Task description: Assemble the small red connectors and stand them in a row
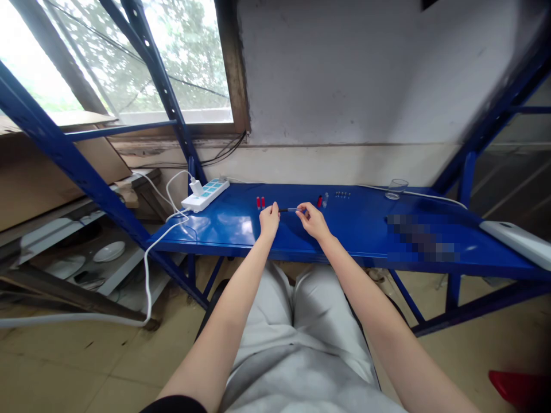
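Head view: the left hand [270, 218] is curled shut, its fingertips pinching the dark end of a slender rod [289, 210]. The right hand [314, 221] pinches the clear end. The rod lies level between the hands, just above the blue shelf top [241, 229] and near its front edge. Holding it at both ends likely keeps so thin a part steady. Two small red pieces [260, 202] stand at 11 o'clock from the hands, and a third red piece [319, 201] with a clear piece [325, 199] stands at 1 o'clock, probably kept within easy reach. A power strip [205, 194] sits at 10 o'clock and a glass [396, 188] at 2 o'clock. The surface is glossy painted metal. A pale wall [344, 86] rises behind it, with a window [181, 57] at 11 o'clock.
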The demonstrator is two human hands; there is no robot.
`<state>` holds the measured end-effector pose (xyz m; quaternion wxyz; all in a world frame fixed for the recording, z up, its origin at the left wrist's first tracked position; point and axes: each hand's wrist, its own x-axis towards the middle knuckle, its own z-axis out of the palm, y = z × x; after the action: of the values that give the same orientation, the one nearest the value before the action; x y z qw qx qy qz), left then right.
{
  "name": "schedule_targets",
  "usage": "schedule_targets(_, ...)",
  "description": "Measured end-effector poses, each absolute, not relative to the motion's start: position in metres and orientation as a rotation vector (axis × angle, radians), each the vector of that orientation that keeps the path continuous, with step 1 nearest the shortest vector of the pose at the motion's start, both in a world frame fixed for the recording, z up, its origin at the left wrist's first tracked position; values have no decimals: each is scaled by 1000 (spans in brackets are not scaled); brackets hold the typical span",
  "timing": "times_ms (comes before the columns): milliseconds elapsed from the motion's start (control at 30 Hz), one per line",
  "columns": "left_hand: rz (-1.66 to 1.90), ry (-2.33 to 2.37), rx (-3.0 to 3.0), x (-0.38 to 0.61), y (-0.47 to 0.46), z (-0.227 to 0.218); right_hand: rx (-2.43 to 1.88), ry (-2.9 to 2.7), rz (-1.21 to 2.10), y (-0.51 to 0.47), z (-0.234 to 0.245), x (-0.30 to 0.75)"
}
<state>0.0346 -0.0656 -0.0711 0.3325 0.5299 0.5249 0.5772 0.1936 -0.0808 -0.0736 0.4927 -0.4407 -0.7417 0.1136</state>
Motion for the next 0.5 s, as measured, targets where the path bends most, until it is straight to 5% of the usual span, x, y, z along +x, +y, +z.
schedule_targets(500, 1655, 1379, 1463, 35, -61, -75, -1215, -1936, 81, -79, -76, 194)
